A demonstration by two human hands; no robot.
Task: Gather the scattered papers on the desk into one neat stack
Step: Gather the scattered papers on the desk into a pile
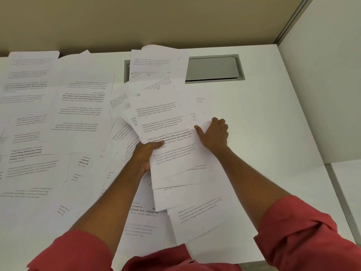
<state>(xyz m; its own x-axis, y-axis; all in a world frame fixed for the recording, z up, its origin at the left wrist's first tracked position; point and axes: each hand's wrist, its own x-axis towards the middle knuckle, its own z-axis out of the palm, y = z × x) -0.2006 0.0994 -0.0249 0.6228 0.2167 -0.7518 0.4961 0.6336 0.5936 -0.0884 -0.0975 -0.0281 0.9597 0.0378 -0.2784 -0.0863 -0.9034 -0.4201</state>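
Observation:
A loose, fanned bundle of printed white papers (172, 122) lies near the middle of the white desk (273, 118). My left hand (145, 155) grips the bundle's left edge, thumb on top and fingers under the sheets. My right hand (214, 133) presses on its right edge, thumb on the top sheet and fingers curled at the side. Several more printed sheets (58, 114) lie scattered and overlapping across the left half of the desk. Other sheets (197, 216) stick out below the bundle toward the front edge.
A grey metal cable hatch (214, 68) is set into the desk behind the bundle, partly covered by a sheet. A beige partition (136, 20) runs along the back and a white panel (328, 75) along the right. The desk's right half is bare white surface.

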